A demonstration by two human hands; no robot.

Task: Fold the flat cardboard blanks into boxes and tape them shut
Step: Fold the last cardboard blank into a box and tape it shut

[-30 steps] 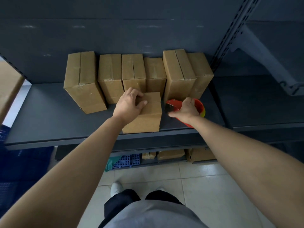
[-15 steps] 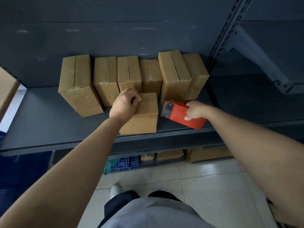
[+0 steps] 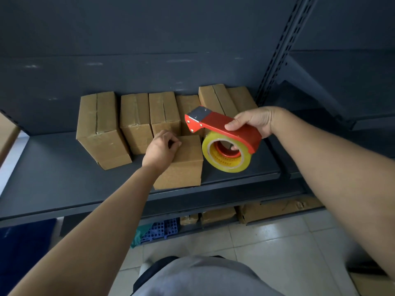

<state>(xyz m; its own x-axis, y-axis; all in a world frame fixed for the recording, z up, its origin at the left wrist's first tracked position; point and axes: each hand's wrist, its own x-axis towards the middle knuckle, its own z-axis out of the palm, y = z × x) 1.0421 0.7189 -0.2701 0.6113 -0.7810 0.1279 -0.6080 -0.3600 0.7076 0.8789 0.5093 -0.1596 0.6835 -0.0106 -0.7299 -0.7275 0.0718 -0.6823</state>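
Where the shelf (image 3: 53, 178) comes nearest the person, a small cardboard box (image 3: 181, 167) stands just behind its front edge, right of the middle, folded into shape; whether its top seam already carries tape I cannot tell. The left hand (image 3: 160, 147) lies on the box's far left corner with its fingers curled over the top edge, most likely to pin the flaps flat and stop the box from sliding. Just right of the box and off the shelf, the right hand (image 3: 252, 122) is wrapped round the red tape dispenser (image 3: 224, 129), thumb on its upper face. The metal blade end points toward the box and the clear tape roll (image 3: 226, 155) hangs below, a grip that suits drawing a strip along the seam. Taping this box looks like the step in hand. Farther back, a row of finished boxes (image 3: 136, 118) stands along the shelf's rear edge against the dark back panel (image 3: 149, 71), parked out of the way.
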